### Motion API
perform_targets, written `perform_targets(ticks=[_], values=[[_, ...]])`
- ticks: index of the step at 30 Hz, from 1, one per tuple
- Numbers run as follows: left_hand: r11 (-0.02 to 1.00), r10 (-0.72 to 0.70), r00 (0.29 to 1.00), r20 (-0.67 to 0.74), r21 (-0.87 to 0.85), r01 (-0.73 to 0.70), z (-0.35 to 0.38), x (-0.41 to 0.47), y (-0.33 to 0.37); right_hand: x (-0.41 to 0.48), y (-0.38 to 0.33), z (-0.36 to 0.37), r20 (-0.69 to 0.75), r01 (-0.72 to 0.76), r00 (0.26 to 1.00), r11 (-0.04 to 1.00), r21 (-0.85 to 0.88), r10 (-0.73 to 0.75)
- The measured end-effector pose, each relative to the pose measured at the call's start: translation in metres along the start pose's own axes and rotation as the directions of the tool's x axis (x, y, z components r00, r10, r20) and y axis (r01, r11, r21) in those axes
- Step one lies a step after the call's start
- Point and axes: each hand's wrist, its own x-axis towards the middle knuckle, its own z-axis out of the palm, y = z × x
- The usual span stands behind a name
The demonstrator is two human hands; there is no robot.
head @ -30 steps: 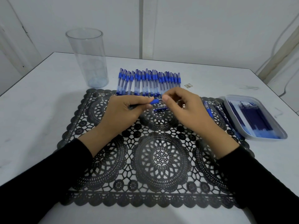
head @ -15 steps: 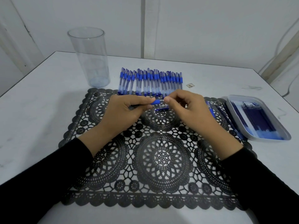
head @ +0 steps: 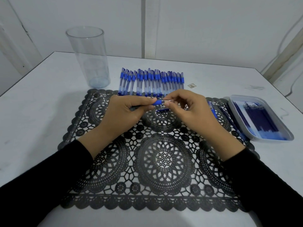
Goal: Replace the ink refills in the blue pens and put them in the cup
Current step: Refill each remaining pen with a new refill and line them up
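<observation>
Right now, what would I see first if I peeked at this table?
Over the black lace mat, the left hand grips a blue pen and the right hand pinches its tip. Behind them lies a row of blue pens, with a tall clear cup back left.

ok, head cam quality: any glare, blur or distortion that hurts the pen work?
Head view: dim, flat, bluish light, shadows faint; wide-angle stretch toward the corners; no strong glare on the clear cup; the held pen is sharp enough to show its metal tip; the refills in the tray smear into one dark mass.
</observation>
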Motion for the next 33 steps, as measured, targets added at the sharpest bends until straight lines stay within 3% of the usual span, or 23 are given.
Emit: perform_targets(ticks=[4,7,12,17,20,26,33], values=[[1.0,0.006,1.0,0.014,0.017,-0.006,0.0,0.0,-0.003,0.002,0.002,0.001,-0.009,-0.026,1.0,0.999,-0.037,0.026],[0.997,-0.07,0.997,0.02,0.02,0.069,-0.001,0.001,-0.004,0.003,0.004,-0.001,0.018,-0.08,0.997,0.996,-0.038,0.08],[0.986,-0.16,0.987,0.01,0.051,0.159,-0.007,0.001,-0.006,0.008,0.018,0.001,0.083,-0.03,0.994,0.931,-0.363,0.065],[0.981,-0.177,0.984,0.019,0.083,0.175,-0.008,0.001,-0.006,0.011,0.026,0.011,0.123,0.025,0.992,0.876,-0.482,0.039],[0.98,-0.182,0.983,0.021,0.087,0.179,-0.009,0.001,-0.005,0.01,0.024,0.006,0.101,-0.014,0.993,0.903,-0.428,0.063],[0.981,-0.188,0.981,0.035,0.052,0.186,-0.01,0.002,-0.006,0.005,0.015,-0.009,-0.063,-0.088,0.995,0.983,-0.158,0.079],[0.989,-0.146,0.987,0.07,0.026,0.144,-0.007,0.002,-0.002,0.005,0.008,-0.005,0.015,-0.074,0.997,0.995,-0.061,0.075]])
